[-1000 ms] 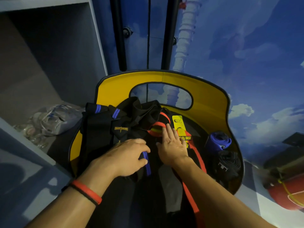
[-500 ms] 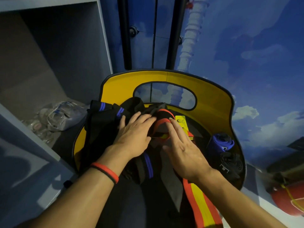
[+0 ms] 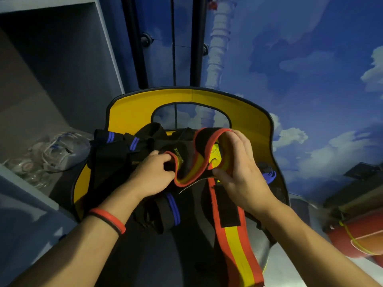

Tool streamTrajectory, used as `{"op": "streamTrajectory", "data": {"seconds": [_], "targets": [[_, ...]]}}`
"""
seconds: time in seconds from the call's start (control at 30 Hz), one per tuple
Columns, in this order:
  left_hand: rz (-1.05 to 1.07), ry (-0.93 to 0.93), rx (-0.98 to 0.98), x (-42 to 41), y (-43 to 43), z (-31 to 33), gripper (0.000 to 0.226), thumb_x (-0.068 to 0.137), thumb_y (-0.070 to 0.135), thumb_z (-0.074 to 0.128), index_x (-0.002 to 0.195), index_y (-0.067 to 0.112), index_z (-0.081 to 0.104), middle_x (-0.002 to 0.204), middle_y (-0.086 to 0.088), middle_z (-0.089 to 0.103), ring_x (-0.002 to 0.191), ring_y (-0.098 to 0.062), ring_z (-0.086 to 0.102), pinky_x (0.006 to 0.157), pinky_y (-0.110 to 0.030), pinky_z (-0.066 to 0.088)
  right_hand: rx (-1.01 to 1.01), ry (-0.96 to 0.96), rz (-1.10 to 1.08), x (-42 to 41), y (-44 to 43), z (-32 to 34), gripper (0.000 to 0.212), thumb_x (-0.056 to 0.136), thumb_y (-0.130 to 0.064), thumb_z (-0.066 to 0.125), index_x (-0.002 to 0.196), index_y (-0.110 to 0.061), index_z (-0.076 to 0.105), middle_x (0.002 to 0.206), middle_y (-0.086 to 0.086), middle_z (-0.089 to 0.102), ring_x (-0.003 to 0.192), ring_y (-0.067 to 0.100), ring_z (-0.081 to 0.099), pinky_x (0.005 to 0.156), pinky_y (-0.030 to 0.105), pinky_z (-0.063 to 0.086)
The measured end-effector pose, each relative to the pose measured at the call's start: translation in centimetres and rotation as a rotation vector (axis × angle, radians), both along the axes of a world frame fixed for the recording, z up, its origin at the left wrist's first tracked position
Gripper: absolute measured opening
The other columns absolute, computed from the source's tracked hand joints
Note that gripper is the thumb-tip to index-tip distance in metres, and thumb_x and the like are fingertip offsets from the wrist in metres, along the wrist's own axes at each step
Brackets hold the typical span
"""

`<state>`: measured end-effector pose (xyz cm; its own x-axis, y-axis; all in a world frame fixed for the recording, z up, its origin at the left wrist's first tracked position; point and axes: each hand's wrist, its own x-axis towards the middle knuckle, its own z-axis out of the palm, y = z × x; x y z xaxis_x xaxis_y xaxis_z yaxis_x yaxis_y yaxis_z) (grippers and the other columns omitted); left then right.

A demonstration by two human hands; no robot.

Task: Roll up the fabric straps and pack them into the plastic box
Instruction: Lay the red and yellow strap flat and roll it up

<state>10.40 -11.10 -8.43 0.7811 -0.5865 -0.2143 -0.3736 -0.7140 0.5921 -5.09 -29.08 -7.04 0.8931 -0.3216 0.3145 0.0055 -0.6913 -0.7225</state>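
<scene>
A red-and-yellow fabric strap point(image 3: 234, 241) runs from the lower middle up into a wavy loop between both hands. My left hand point(image 3: 153, 177) pinches the loop's left end with curled fingers. My right hand point(image 3: 240, 168) grips the loop's right bend, thumb below and fingers over the top. Beneath them lies a heap of black straps with blue stripes point(image 3: 165, 210) on a yellow chair seat point(image 3: 132, 114). A rolled blue strap point(image 3: 269, 175) peeks out past my right hand. No plastic box is in view.
A grey shelf niche on the left holds clear plastic bags point(image 3: 51, 156). The wall behind is painted blue with clouds. A red-orange object point(image 3: 356, 241) sits at the lower right.
Both hands have lifted the red-and-yellow strap out of the heap and bent it into a loop; before they lay flat on the pile.
</scene>
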Motion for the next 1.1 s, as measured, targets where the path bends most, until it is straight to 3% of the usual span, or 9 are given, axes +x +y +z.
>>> {"op": "streamTrajectory", "data": {"seconds": [0.1,0.23,0.47,0.6,0.7,0.8,0.93,1.03,1.1], "targets": [[0.058,0.303,-0.211,0.0,-0.1,0.3,0.046,0.081,0.016,0.063,0.125,0.030,0.069,0.122,0.003,0.068,0.114,-0.019,0.065,0.102,-0.043,0.054,0.140,0.030,-0.067,0.3,-0.3,-0.7,0.083,0.084,-0.006,0.078,0.148,-0.026,0.031,0.144,-0.014,0.030,0.135,-0.002,0.033,0.113,0.036,0.043],[0.251,0.679,-0.565,-0.8,-0.1,1.4,0.028,0.102,0.026,0.051,0.124,0.029,0.068,0.119,0.001,0.072,0.110,-0.024,0.070,0.092,-0.050,0.059,0.303,0.234,-0.116,0.5,0.0,-1.2,0.076,0.085,-0.013,0.080,0.145,-0.024,0.035,0.138,-0.006,0.038,0.123,0.013,0.051,0.099,0.039,0.055],[0.249,0.908,-0.521,-0.6,0.5,1.0,0.052,0.091,0.063,0.060,0.124,0.025,0.071,0.118,-0.010,0.075,0.113,-0.026,0.069,0.092,-0.042,0.054,0.965,0.631,-0.105,0.9,1.9,-0.3,0.029,0.098,-0.038,0.063,0.119,-0.018,0.064,0.108,0.008,0.076,0.097,0.022,0.074,0.082,0.038,0.063],[0.369,0.844,-0.469,-0.5,0.5,0.0,0.059,0.083,0.061,0.070,0.123,0.018,0.070,0.108,-0.009,0.078,0.105,-0.028,0.073,0.095,-0.049,0.058,0.680,0.690,-0.134,1.2,2.2,-0.3,0.047,0.100,-0.060,0.045,0.109,-0.019,0.066,0.109,0.004,0.072,0.104,0.023,0.068,0.097,0.042,0.056],[0.475,0.717,-0.506,-0.8,0.2,-0.3,0.047,0.090,0.053,0.071,0.118,0.016,0.069,0.098,-0.005,0.075,0.088,-0.024,0.069,0.058,-0.028,0.055,0.138,0.498,-0.128,1.0,2.7,-0.8,0.056,0.098,-0.064,0.040,0.106,-0.016,0.069,0.112,0.000,0.062,0.109,0.016,0.058,0.097,0.036,0.047],[0.496,0.684,-0.506,-1.3,-0.1,-0.2,0.041,0.092,0.054,0.068,0.114,0.020,0.070,0.098,-0.006,0.072,0.087,-0.021,0.063,0.047,-0.020,0.039,0.160,0.334,-0.001,0.8,3.2,-0.5,0.033,0.092,-0.057,0.061,0.104,-0.027,0.069,0.103,-0.010,0.065,0.096,0.003,0.060,0.080,0.016,0.049],[0.396,0.774,-0.493,-1.8,-0.1,0.5,0.056,0.090,0.069,0.057,0.122,0.024,0.069,0.111,-0.007,0.077,0.096,-0.019,0.071,0.060,-0.025,0.050,0.294,0.388,0.059,1.0,3.6,-1.2,0.037,0.083,-0.038,0.082,0.106,-0.018,0.061,0.094,-0.003,0.066,0.083,0.007,0.061,0.068,0.019,0.050],[0.241,0.954,-0.620,-2.1,0.0,1.5,0.058,0.096,0.065,0.046,0.128,0.021,0.065,0.119,-0.009,0.075,0.114,-0.023,0.070,0.098,-0.043,0.052,0.756,0.267,0.002,1.5,3.9,-1.3,0.029,0.091,-0.015,0.074,0.109,0.002,0.061,0.094,0.012,0.072,0.080,0.018,0.065,0.071,0.027,0.057],[0.170,0.918,-0.679,-2.5,0.1,1.9,0.045,0.096,0.047,0.058,0.133,0.023,0.061,0.122,-0.005,0.074,0.115,-0.022,0.070,0.105,-0.044,0.050,1.014,0.176,-0.012,1.8,3.7,-1.1,0.023,0.095,-0.009,0.066,0.115,0.003,0.063,0.106,0.017,0.075,0.087,0.025,0.070,0.084,0.038,0.059]]}}
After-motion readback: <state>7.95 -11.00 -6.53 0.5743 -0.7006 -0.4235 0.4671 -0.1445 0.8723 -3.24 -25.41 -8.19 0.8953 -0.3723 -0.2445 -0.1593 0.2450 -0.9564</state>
